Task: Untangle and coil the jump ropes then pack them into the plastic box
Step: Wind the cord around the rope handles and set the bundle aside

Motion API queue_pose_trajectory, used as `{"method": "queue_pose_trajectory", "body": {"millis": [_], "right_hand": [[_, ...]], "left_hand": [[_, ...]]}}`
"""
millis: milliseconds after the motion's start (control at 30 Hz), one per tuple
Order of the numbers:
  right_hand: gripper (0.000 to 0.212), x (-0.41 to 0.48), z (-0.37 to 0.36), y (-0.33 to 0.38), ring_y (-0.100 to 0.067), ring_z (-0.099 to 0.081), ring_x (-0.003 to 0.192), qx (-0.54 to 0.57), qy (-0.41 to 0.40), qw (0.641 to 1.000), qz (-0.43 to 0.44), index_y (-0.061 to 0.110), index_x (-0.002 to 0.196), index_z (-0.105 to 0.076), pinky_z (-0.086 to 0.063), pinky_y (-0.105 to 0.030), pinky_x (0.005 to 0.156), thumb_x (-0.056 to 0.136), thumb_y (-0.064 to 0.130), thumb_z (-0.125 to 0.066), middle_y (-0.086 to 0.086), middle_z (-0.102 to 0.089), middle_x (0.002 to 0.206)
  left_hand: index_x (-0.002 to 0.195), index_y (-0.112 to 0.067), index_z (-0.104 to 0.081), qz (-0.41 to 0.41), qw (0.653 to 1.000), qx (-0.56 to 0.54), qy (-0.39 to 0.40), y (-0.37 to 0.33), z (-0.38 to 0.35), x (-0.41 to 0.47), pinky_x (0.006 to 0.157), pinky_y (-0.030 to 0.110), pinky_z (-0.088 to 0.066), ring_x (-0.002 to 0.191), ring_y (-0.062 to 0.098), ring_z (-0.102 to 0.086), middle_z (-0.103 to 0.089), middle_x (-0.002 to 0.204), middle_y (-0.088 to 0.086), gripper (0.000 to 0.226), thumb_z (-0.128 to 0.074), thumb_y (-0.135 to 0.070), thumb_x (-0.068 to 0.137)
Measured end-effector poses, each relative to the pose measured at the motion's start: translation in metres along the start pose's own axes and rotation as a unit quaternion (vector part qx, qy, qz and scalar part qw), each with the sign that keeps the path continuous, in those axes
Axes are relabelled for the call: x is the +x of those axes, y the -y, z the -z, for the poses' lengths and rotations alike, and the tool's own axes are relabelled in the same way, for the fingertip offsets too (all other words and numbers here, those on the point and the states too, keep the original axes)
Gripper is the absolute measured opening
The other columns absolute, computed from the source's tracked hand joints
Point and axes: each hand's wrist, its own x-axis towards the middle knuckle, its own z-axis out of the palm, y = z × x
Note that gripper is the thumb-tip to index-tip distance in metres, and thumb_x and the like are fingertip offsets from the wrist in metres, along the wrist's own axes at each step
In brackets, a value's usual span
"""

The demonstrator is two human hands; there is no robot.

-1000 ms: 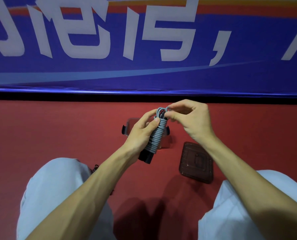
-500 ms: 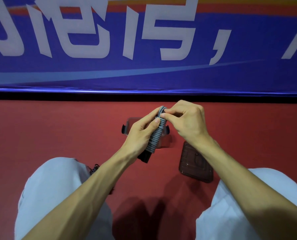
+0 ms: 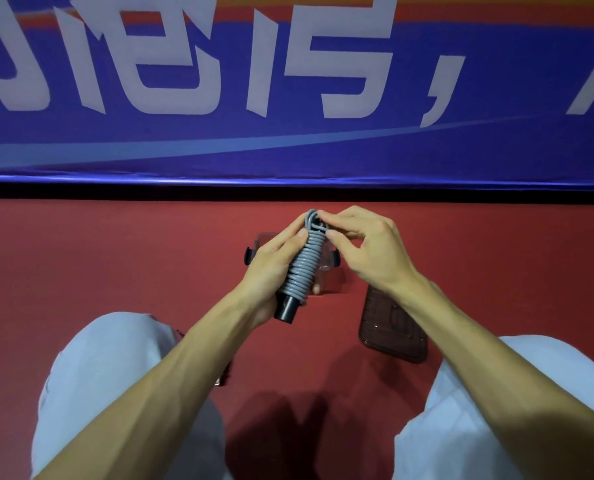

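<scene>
A grey jump rope (image 3: 306,268), wound in tight turns around a black handle (image 3: 286,310) whose end poked out below the coils, was held in the air in front of a seated person, directly over a clear plastic box (image 3: 262,237) that stood on the red floor (image 3: 115,271). The left hand (image 3: 271,268) was curled round the middle of the bundle, thumb pressed against the coils, while the right hand (image 3: 368,251) pinched the loose loops at the top end between thumb and fingertips. The cord looked light, smooth and springy, the sort likely to unwind if the last turn was not tucked in; the firmest hold appeared to be round the wound middle, where the stiff handle backed the coils, rather than on the slack loops on top. Most of the box was hidden behind the hands, so what it held could not be told. Its dark lid (image 3: 392,337) lay off on the floor just to the right, partly under the right wrist. Pale-trousered knees (image 3: 115,375) framed the scene, and a blue banner (image 3: 288,150) with white lettering ran along the back.
</scene>
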Motion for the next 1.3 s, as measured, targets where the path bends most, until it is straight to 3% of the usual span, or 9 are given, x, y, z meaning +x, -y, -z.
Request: {"method": "queue_pose_trajectory", "body": {"millis": [100, 300, 533, 700, 900, 1000, 1100, 1200, 1300], "right_hand": [[0.028, 0.000, 0.001, -0.002, -0.014, -0.066, 0.077, 0.005, 0.004, 1.000, -0.002, 0.009, 0.111, -0.072, -0.055, -0.034, 0.074, 0.084, 0.003, -0.068, -0.002, -0.070, 0.088], [0.021, 0.004, 0.005, -0.003, -0.005, -0.065, 0.066, 0.042, -0.035, 0.994, -0.099, 0.014, 0.094, -0.078, -0.052, -0.023, 0.069, 0.074, 0.007, -0.080, 0.012, -0.069, 0.073], [0.014, -0.001, -0.004, -0.002, -0.008, -0.064, 0.067, -0.002, -0.084, 0.996, -0.032, 0.006, 0.083, -0.078, -0.050, -0.015, 0.064, 0.070, 0.003, -0.080, -0.003, -0.073, 0.076], [0.007, -0.005, -0.009, 0.000, -0.010, -0.061, 0.068, -0.004, -0.075, 0.996, -0.053, 0.005, 0.072, -0.071, -0.046, -0.014, 0.063, 0.072, -0.001, -0.075, -0.001, -0.069, 0.069], [0.039, -0.003, -0.008, -0.003, -0.003, -0.053, 0.058, 0.048, 0.044, 0.981, -0.183, 0.025, 0.112, -0.068, -0.049, -0.019, 0.064, 0.079, 0.003, -0.072, 0.005, -0.063, 0.071], [0.036, -0.004, -0.008, -0.007, -0.004, -0.048, 0.059, 0.037, 0.073, 0.979, -0.185, 0.028, 0.106, -0.072, -0.045, -0.018, 0.063, 0.081, 0.002, -0.069, 0.002, -0.060, 0.073], [0.037, -0.002, -0.010, -0.009, -0.005, -0.048, 0.058, 0.041, 0.068, 0.977, -0.196, 0.028, 0.107, -0.072, -0.046, -0.020, 0.063, 0.081, 0.002, -0.069, 0.007, -0.055, 0.070], [0.038, -0.002, -0.011, -0.009, -0.002, -0.050, 0.058, 0.033, 0.067, 0.979, -0.192, 0.024, 0.112, -0.072, -0.048, -0.021, 0.066, 0.081, 0.002, -0.069, 0.011, -0.055, 0.068], [0.037, -0.002, -0.011, -0.009, 0.004, -0.053, 0.060, 0.017, 0.057, 0.982, -0.180, 0.026, 0.109, -0.073, -0.047, -0.017, 0.066, 0.080, 0.004, -0.069, 0.016, -0.059, 0.069]], "left_hand": [[0.133, -0.040, -0.055, 0.010, 1.000, 0.004, 0.013, 0.003, 0.001, 0.002, 0.038, 0.025, -0.048, 0.053, 0.028, -0.057, -0.066, 0.083, 0.007, 0.035, -0.048, -0.026, 0.101], [0.131, -0.049, -0.051, -0.028, 0.994, 0.099, 0.026, 0.008, 0.001, 0.003, 0.054, 0.029, -0.055, 0.064, 0.028, -0.067, -0.069, 0.101, 0.004, 0.037, -0.046, -0.026, 0.103], [0.143, -0.047, -0.037, -0.035, 0.988, 0.151, 0.025, 0.012, 0.002, -0.001, 0.055, 0.028, -0.055, 0.068, 0.032, -0.070, -0.069, 0.106, 0.001, 0.044, -0.042, -0.027, 0.104], [0.146, -0.045, -0.035, -0.028, 0.982, 0.181, 0.039, 0.014, 0.003, -0.002, 0.051, 0.031, -0.055, 0.065, 0.033, -0.069, -0.067, 0.081, -0.009, 0.046, -0.039, -0.024, 0.105], [0.140, -0.044, -0.042, -0.030, 0.969, 0.242, 0.049, 0.017, 0.012, 0.006, 0.045, 0.030, -0.053, 0.061, 0.035, -0.062, -0.060, 0.068, -0.009, 0.043, -0.041, -0.019, 0.105], [0.139, -0.045, -0.042, -0.062, 0.947, 0.314, 0.035, 0.017, 0.015, 0.009, 0.060, 0.033, -0.059, 0.067, 0.015, -0.066, -0.072, 0.092, -0.008, 0.045, -0.045, -0.018, 0.104], [0.138, -0.054, -0.042, -0.093, 0.925, 0.369, 0.005, 0.021, 0.018, 0.013, 0.091, 0.045, -0.055, 0.109, 0.008, -0.063, -0.059, 0.135, -0.014, 0.046, -0.050, -0.027, 0.102], [0.137, -0.054, -0.044, -0.094, 0.923, 0.374, -0.015, 0.022, 0.018, 0.011, 0.092, 0.056, -0.052, 0.108, 0.017, -0.065, -0.060, 0.134, -0.011, 0.045, -0.054, -0.032, 0.099], [0.134, -0.042, -0.050, -0.122, 0.926, 0.357, -0.014, 0.022, 0.017, 0.010, 0.087, 0.051, -0.056, 0.102, 0.019, -0.068, -0.065, 0.125, -0.005, 0.039, -0.057, -0.029, 0.098]]}}
